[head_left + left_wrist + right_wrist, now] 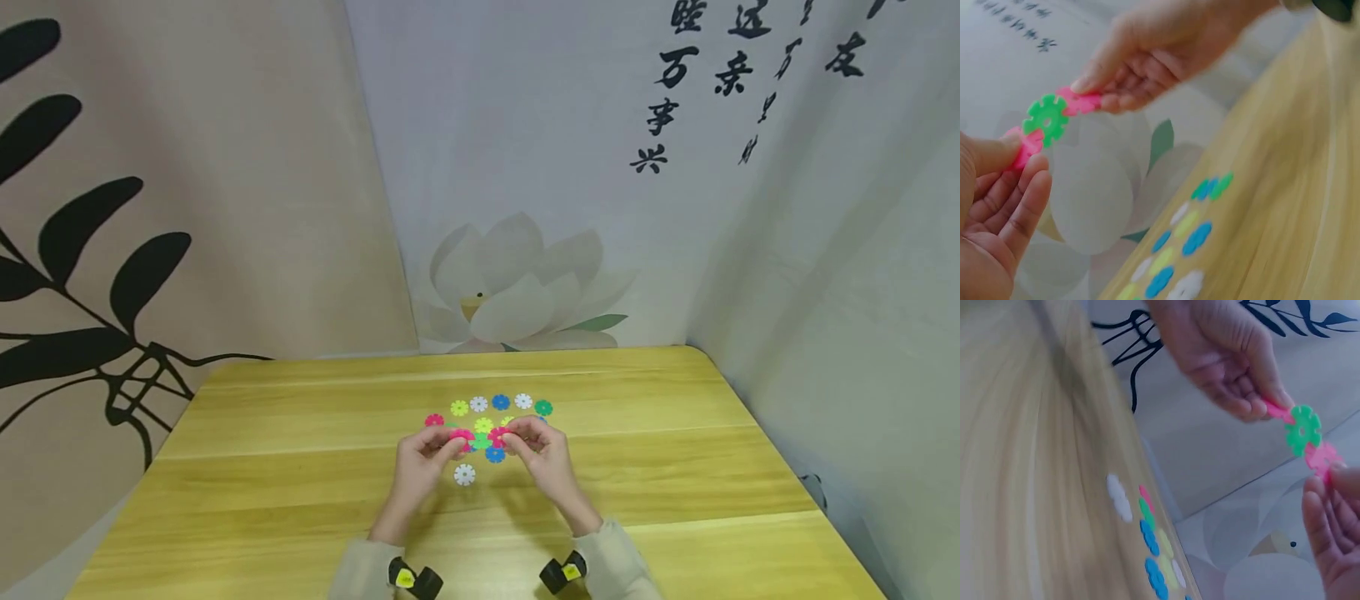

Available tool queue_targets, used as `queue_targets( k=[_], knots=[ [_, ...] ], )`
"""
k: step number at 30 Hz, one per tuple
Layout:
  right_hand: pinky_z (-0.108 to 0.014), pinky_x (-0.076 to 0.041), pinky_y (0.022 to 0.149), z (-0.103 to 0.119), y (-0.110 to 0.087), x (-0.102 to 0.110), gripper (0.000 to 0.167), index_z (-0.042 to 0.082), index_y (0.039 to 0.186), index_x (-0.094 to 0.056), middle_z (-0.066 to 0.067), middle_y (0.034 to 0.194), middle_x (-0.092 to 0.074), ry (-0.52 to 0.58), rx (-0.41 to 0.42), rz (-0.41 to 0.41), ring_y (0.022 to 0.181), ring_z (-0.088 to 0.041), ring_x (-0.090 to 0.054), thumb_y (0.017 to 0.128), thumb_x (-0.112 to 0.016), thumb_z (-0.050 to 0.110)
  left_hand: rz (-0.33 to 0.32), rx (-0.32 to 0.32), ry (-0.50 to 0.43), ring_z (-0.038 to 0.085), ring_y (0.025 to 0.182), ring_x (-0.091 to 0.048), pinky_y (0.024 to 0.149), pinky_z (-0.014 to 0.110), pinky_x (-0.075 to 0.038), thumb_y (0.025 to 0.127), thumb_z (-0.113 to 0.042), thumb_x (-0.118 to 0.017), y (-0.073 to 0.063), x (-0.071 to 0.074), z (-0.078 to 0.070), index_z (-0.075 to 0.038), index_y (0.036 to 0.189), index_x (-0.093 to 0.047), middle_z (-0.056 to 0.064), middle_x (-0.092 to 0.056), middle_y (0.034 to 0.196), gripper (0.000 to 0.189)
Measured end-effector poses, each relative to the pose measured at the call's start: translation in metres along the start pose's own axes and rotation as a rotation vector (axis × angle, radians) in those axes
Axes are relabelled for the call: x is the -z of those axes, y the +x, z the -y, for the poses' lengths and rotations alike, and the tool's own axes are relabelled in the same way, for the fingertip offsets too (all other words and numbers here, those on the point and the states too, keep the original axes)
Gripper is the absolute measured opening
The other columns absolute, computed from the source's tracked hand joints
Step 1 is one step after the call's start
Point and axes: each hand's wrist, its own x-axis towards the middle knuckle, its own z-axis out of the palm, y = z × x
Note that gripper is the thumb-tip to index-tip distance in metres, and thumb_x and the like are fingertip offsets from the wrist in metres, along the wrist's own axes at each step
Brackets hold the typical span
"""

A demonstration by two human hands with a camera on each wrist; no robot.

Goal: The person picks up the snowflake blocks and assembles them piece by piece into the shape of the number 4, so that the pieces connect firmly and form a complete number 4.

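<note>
Over the table, a green notched plastic disc (1036, 114) sits between two pink notched discs, and the three are joined by their slots into a short chain. My left hand (420, 468) pinches the left pink disc (1030, 150) between thumb and fingers. On the other side, the right hand (546, 462) grips the right pink disc (1085, 103) with thumb and curled fingers. In the right wrist view the same green disc (1296, 442) shows between both hands, raised above the tabletop. Fingertips partly cover both pink discs.
Loose notched discs lie flat on the wooden table (300, 483), around and beyond the hands. Among them are a white disc (464, 475) closest to me, a blue disc (495, 455), and a green disc (543, 407) at far right. A printed curtain (540, 125) stands behind.
</note>
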Motion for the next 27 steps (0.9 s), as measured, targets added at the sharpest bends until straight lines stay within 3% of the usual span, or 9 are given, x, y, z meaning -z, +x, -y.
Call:
queue_targets(
  k=[4, 8, 12, 22, 27],
  knots=[
    [-0.035, -0.058, 0.054, 0.003, 0.0, -0.002, 0.008, -0.015, 0.083, -0.061, -0.029, 0.071, -0.06, 0.024, -0.064, 0.017, 0.057, -0.027, -0.061, 0.087, -0.06, -0.007, -0.07, 0.1, -0.141, 0.006, 0.059, -0.06, 0.059, 0.02, -0.056, 0.08, 0.007, -0.068, 0.0, -0.004, -0.001, 0.016, 0.084, -0.062, 0.007, -0.067, 0.071, 0.011],
    [-0.038, -0.057, 0.049, 0.007, -0.001, -0.004, 0.012, -0.013, 0.079, -0.062, -0.029, 0.066, -0.059, -0.017, -0.053, 0.055, 0.053, -0.034, -0.058, 0.088, -0.059, -0.006, -0.09, 0.15, -0.18, 0.006, 0.059, -0.06, 0.06, 0.019, -0.056, 0.084, 0.005, -0.065, 0.0, -0.006, -0.003, 0.019, 0.088, -0.061, 0.001, -0.066, 0.07, 0.015],
    [-0.035, -0.057, 0.048, 0.012, -0.005, -0.01, 0.012, -0.013, 0.079, -0.061, -0.03, 0.066, -0.057, -0.008, -0.079, 0.032, 0.051, -0.028, -0.059, 0.088, -0.058, -0.006, -0.106, 0.171, -0.196, 0.006, 0.058, -0.06, 0.06, 0.021, -0.057, 0.086, 0.003, -0.063, 0.0, -0.01, -0.004, 0.019, 0.087, -0.06, 0.0, -0.064, 0.067, 0.016],
    [-0.026, -0.055, 0.045, 0.017, -0.013, -0.027, 0.011, -0.016, 0.077, -0.06, -0.028, 0.062, -0.057, 0.066, -0.161, -0.184, 0.05, -0.01, -0.055, 0.086, -0.058, -0.011, -0.278, 0.11, -0.249, 0.007, 0.052, -0.06, 0.053, 0.022, -0.057, 0.083, 0.008, -0.064, -0.001, -0.031, -0.005, 0.019, 0.081, -0.058, 0.008, -0.063, 0.061, 0.013],
    [-0.026, -0.055, 0.046, 0.017, -0.014, -0.031, 0.012, -0.018, 0.078, -0.059, -0.032, 0.064, -0.056, 0.084, -0.201, -0.213, 0.05, -0.009, -0.056, 0.087, -0.058, -0.01, -0.326, 0.091, -0.263, 0.006, 0.053, -0.06, 0.054, 0.021, -0.057, 0.084, 0.008, -0.062, -0.005, -0.038, -0.002, 0.021, 0.081, -0.055, 0.005, -0.062, 0.062, 0.015]
  ],
)
